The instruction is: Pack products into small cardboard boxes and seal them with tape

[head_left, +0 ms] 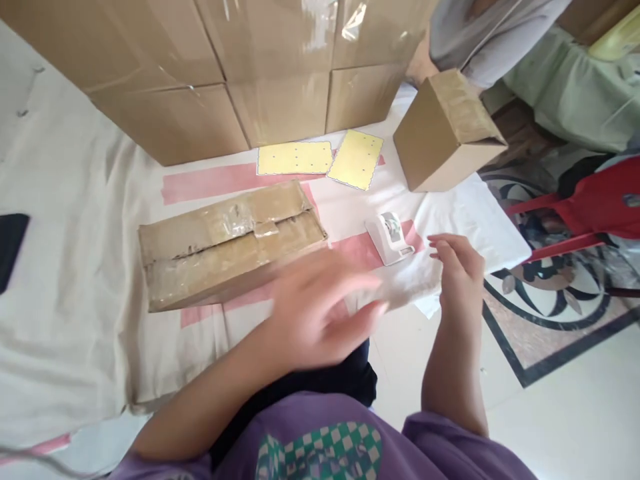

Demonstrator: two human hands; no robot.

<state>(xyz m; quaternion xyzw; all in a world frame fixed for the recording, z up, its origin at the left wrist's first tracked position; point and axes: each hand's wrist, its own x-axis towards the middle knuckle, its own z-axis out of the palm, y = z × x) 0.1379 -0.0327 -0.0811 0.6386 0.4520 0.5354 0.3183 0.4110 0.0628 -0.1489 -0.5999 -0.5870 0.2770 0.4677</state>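
Observation:
My left hand (320,310) is smeared by motion in front of the long cardboard box (220,233). Its thumb and fingers point right, and whether they hold anything cannot be made out. Over at the right edge of the table, my right hand (460,263) has its fingertips drawn together; anything pinched there is too small to name. A pale, see-through blur lies between both hands, its nature unclear. Just left of my right fingertips stands a small white tape dispenser (390,239). The long box lies flat, its top flaps closed with clear tape.
Stacked, taped cartons (280,100) line the back. Two yellow scalloped cards (295,159) lie before them. A smaller box (440,140) stands back right, near another person's grey-clothed leg (485,40). A red chair (600,200) is at right. White cloth (65,267) covers the table.

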